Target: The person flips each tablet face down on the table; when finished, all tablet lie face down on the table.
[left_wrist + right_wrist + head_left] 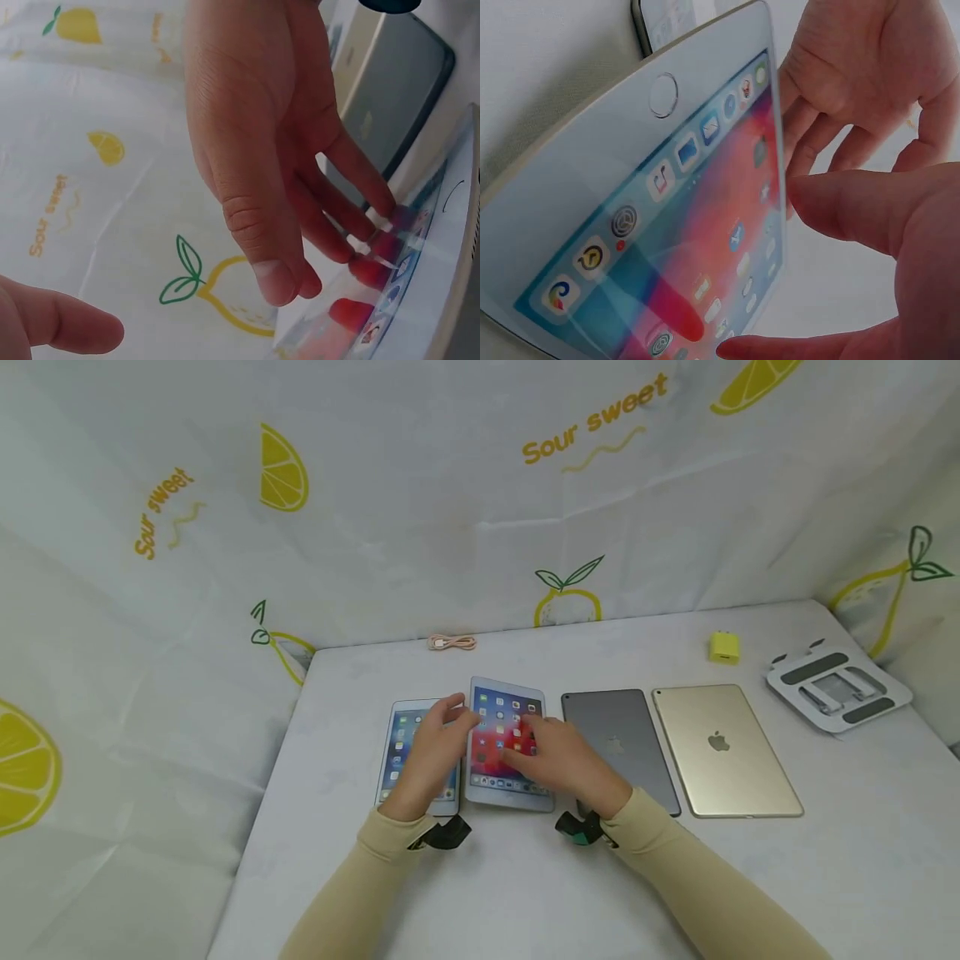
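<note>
At frame centre, we judge, a tablet (490, 745) is being positioned: right hand (567, 762) loosely spread; whether the left hand (432, 753) grips, we cannot tell. Next calls for steady edge support.

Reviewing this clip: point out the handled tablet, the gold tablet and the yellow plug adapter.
Handled tablet (676, 211): right wrist view, on its screen.
Gold tablet (729, 762): head view, on its back.
Yellow plug adapter (724, 648): head view, on its body.
</note>
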The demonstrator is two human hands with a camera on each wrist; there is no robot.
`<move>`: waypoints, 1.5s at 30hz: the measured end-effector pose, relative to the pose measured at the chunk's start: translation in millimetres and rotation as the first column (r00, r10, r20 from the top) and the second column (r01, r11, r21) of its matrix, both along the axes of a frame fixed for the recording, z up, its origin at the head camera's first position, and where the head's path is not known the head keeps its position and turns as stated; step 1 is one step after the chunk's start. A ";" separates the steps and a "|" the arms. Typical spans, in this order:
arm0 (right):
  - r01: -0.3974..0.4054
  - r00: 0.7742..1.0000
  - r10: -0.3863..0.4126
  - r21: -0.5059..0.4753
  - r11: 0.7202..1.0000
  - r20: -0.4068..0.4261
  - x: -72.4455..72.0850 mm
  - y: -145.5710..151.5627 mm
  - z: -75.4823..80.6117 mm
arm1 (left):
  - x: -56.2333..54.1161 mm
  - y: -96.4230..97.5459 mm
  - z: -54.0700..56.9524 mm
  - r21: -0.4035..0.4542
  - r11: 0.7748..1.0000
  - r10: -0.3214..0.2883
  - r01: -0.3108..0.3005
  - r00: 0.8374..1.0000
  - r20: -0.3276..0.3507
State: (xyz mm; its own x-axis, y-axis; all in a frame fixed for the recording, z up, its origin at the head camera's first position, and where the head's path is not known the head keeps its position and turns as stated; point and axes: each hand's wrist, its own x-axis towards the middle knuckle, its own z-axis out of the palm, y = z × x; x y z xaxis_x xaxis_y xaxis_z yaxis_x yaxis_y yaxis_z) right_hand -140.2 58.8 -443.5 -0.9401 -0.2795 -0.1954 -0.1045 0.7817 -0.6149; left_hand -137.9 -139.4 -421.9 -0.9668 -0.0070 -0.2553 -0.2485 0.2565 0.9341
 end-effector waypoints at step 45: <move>0.069 0.969 0.021 -0.348 0.935 0.247 -1.2 -3.0 6.1 | 14.6 4.6 15.8 0.078 0.994 -0.065 0.083 0.975 -0.214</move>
State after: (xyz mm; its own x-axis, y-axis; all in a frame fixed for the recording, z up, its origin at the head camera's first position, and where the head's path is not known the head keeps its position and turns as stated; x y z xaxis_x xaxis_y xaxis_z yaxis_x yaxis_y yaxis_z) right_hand -141.5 55.8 -437.4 -0.8834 -0.3500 -0.3116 0.0989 0.5106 -0.8541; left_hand -123.3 -134.8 -406.2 -0.9959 0.0793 -0.0425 -0.0272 0.1838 0.9826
